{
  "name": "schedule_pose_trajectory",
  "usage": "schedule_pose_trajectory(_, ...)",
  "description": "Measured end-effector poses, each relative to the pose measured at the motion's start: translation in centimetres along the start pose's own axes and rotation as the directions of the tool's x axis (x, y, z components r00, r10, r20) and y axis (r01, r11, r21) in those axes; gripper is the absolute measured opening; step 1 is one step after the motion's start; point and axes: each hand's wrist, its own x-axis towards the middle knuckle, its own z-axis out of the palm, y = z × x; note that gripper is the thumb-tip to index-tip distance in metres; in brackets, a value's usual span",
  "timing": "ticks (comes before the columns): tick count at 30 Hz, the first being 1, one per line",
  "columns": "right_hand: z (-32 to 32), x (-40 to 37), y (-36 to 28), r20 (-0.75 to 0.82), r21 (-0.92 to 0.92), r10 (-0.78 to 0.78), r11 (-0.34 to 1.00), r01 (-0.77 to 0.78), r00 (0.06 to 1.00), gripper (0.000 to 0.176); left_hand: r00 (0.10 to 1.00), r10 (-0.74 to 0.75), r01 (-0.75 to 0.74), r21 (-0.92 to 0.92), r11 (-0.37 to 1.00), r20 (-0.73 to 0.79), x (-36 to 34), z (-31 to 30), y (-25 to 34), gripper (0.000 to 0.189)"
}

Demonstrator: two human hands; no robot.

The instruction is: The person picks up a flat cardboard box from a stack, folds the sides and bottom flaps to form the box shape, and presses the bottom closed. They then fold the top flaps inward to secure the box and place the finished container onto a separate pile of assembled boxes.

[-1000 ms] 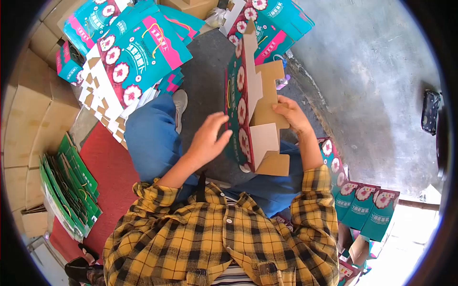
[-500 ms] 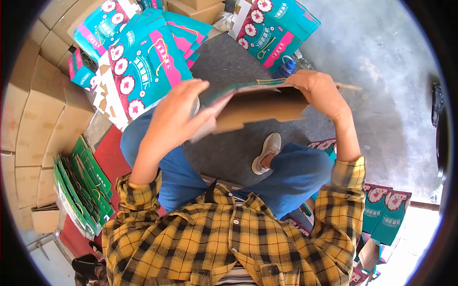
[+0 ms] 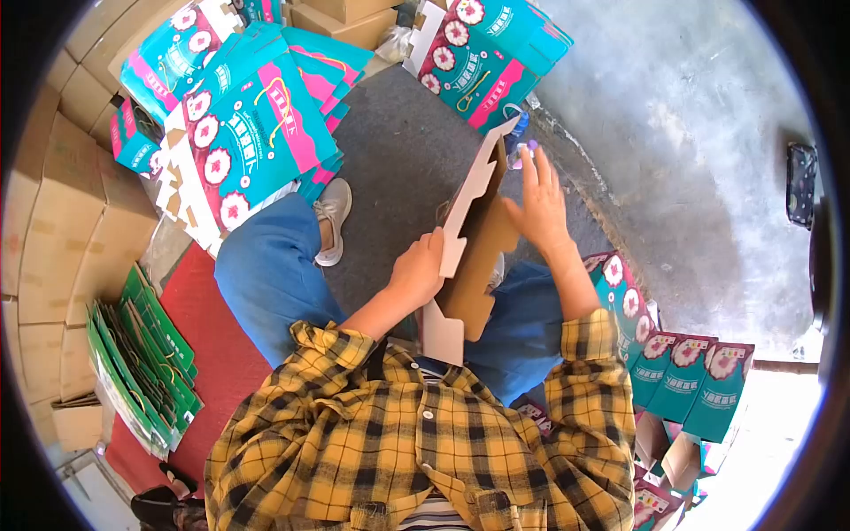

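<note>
An open cardboard box [image 3: 498, 221] with bare brown inner walls and pale notched flaps stands slanted between my knees. My left hand [image 3: 416, 273] grips its left flap edge, thumb and fingers closed on the board. Just off the box's right wall, my right hand [image 3: 538, 202] is raised with its fingers stretched out, holding nothing. The printed outer face of the box is turned away from me. Past its far end, partly covered, is a blue-capped bottle [image 3: 519, 126].
Flat teal-and-pink printed cartons [image 3: 257, 133] lie stacked at upper left, with another stack [image 3: 487, 62] at top centre. Green folded bags [image 3: 146, 363] sit on a red mat [image 3: 226, 319]. Brown cartons [image 3: 66, 212] line the left. Assembled teal boxes [image 3: 682, 380] stand at right.
The box has swung from lying crosswise to pointing away from me. My left hand has taken hold of its edge, and my right hand has let go and opened. My left foot now shows.
</note>
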Motion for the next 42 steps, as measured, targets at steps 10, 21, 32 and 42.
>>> schedule_pose_trajectory(10, 2.6, -1.0, 9.5, 0.585, 0.180, 0.101, 0.951, -0.250, 0.805, 0.035, 0.979, 0.135, -0.146, -0.063, 0.987, -0.155, -1.2, -0.6, -0.6, 0.054)
schedule_pose_trajectory(21, 5.0, 2.5, 8.0, 0.310, -0.348, 0.122, 0.937, -0.007, 0.943, 0.019, 0.923, 0.382, -0.367, 0.180, 0.913, -0.054, -4.8, -3.3, -2.3, 0.070)
schedule_pose_trajectory(32, 5.1, 0.8, 6.1, 0.205, -0.072, -0.147, 0.984, 0.165, 0.968, 0.040, 0.888, 0.439, -0.419, 0.152, 0.895, -0.134, -4.5, -3.3, -1.7, 0.056)
schedule_pose_trajectory(42, 9.2, 3.4, 12.0, 0.347, 0.492, 0.603, 0.535, -0.687, 0.718, 0.035, 0.857, 0.515, -0.511, 0.102, 0.853, -0.011, -4.1, -4.6, -1.4, 0.063)
